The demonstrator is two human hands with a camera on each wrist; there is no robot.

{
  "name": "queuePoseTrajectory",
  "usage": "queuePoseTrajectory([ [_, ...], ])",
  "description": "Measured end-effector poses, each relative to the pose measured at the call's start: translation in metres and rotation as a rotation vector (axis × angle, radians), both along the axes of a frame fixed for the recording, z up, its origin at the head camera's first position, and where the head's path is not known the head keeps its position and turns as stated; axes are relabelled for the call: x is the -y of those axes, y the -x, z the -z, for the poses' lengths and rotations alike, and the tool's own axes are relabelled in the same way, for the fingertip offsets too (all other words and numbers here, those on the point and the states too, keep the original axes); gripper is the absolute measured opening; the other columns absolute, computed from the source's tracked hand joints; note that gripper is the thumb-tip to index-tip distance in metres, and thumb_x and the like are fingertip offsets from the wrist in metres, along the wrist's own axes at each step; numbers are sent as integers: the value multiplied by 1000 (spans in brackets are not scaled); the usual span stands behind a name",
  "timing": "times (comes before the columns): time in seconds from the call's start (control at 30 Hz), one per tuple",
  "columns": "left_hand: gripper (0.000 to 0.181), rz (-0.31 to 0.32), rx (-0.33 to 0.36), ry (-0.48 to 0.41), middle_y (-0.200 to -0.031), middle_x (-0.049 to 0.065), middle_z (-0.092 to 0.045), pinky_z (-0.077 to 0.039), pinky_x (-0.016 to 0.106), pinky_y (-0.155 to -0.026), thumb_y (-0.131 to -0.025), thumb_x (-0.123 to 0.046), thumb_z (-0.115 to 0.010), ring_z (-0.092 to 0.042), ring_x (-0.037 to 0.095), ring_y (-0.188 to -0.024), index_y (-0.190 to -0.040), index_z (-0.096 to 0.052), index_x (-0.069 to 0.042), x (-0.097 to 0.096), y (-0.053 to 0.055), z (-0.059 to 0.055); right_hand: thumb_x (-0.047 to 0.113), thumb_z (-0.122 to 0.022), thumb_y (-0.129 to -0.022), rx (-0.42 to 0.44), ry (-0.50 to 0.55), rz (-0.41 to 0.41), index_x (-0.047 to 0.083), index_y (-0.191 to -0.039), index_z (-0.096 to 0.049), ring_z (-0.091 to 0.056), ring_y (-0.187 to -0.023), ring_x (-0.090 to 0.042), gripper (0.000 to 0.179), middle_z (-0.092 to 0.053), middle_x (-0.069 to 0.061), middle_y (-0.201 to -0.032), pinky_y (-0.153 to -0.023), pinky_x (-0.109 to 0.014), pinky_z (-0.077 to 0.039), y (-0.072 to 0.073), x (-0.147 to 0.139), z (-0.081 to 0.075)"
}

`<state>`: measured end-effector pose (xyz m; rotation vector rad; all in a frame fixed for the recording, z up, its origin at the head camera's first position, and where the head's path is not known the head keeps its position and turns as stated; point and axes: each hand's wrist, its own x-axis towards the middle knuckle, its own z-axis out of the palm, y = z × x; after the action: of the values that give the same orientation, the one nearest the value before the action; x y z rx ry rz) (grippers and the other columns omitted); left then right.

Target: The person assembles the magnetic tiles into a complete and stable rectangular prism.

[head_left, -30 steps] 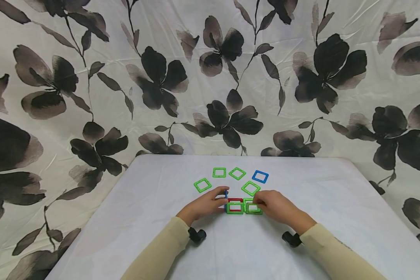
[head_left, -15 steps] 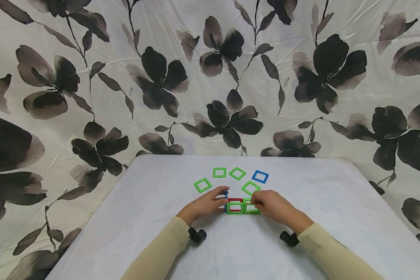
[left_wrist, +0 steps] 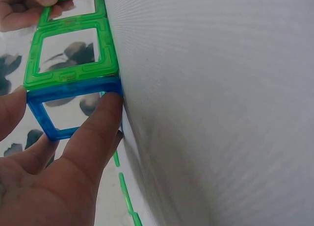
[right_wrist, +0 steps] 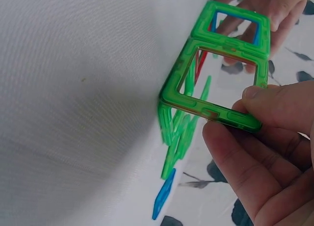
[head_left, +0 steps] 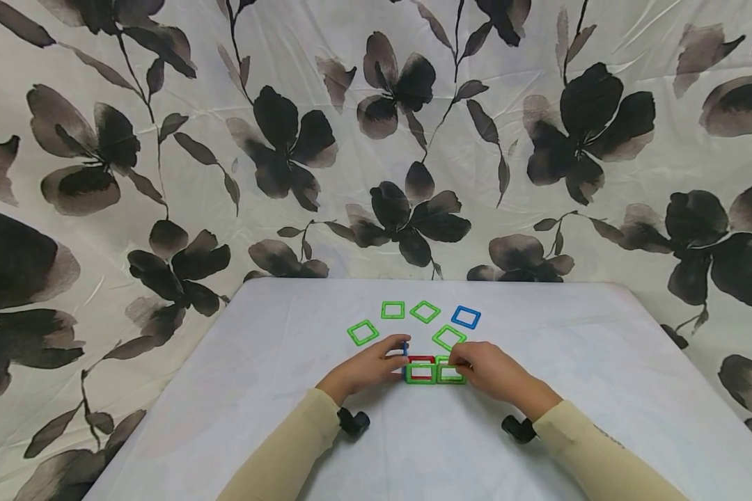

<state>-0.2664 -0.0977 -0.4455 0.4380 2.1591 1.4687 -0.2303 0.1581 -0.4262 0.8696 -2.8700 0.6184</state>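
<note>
Two green square magnetic tiles stand upright side by side: the left green tile [left_wrist: 71,75] and the right green tile [right_wrist: 194,107]. My left hand [head_left: 372,362] grips an upright blue square magnetic tile [left_wrist: 73,88] at the row's left end, its thumb by the green tile's corner. Thumb and fingers of my right hand [head_left: 491,365] pinch the right green tile near its upper outer corner. Behind the front row show a red tile [head_left: 421,358] and another green tile [head_left: 441,359], the latter partly hidden by my right fingers.
Beyond the hands, loose tiles lie on the white-covered table [head_left: 288,334]: a green one [head_left: 353,337] at left, a green square [head_left: 393,318], a green one turned as a diamond [head_left: 418,317], a blue one [head_left: 463,324] and a green one [head_left: 441,332] close behind my right hand.
My right hand has shifted slightly left with its green tile, which now lines up edge to edge with the left green tile. The left hand stays in place.
</note>
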Motion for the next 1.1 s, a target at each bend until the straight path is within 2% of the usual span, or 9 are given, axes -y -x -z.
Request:
queuePoseTrajectory([
  [0.37, 54, 2, -10, 18, -156, 7, -32, -49, 42, -102, -102, -21, -51, -42, 27, -138, -152, -32, -16, -1, 4, 2, 6, -68, -88, -11, 14, -11, 15, -94, -69, -57, -78, -3, 10, -70, 2, -90, -73, -27, -54, 1, -3, 4],
  [0.57, 56, 3, -41, 74, -156, 5, -34, -50, 42, -101, -100, -26, -53, -42, 27, -138, -152, -32, -21, 0, 7, 3, 10, -67, -90, -6, 16, -10, 14, -96, -70, -57, -79, -3, 8, -70, 4, -91, -75, -29, -55, -1, -3, 4],
  [0.73, 58, -14, -57, 105, -153, 7, -38, -52, 40, -98, -99, -27, -56, -48, 27, -133, -152, -33, -21, 1, 10, 2, 10, -67, -90, -5, 31, -21, 13, -99, -71, -58, -79, -4, 10, -71, 4, -93, -74, -28, -55, -5, -2, 3],
  [0.83, 56, -34, -55, 92, -147, 10, -45, -54, 39, -95, -98, -26, -57, -54, 26, -126, -149, -37, -19, 2, 13, 1, 11, -67, -90, 13, 39, -17, 13, -102, -71, -58, -79, -3, 13, -71, 5, -93, -74, -26, -55, -8, -1, 2],
  [0.97, 46, -67, -40, 65, -128, 11, -56, -57, 38, -89, -96, -24, -60, -61, 23, -111, -140, -48, -15, 3, 17, 1, 12, -67, -90, 57, 44, -7, 15, -106, -70, -58, -80, -3, 16, -70, 7, -93, -76, -27, -55, -10, 4, 1],
  [1.1, 35, -87, -56, 83, -113, 10, -60, -57, 37, -88, -96, -25, -61, -64, 21, -100, -129, -56, -14, 4, 19, -1, 12, -66, -91, 94, 69, -16, 15, -107, -69, -58, -81, -5, 16, -69, 7, -93, -76, -28, -54, -13, 9, 1],
])
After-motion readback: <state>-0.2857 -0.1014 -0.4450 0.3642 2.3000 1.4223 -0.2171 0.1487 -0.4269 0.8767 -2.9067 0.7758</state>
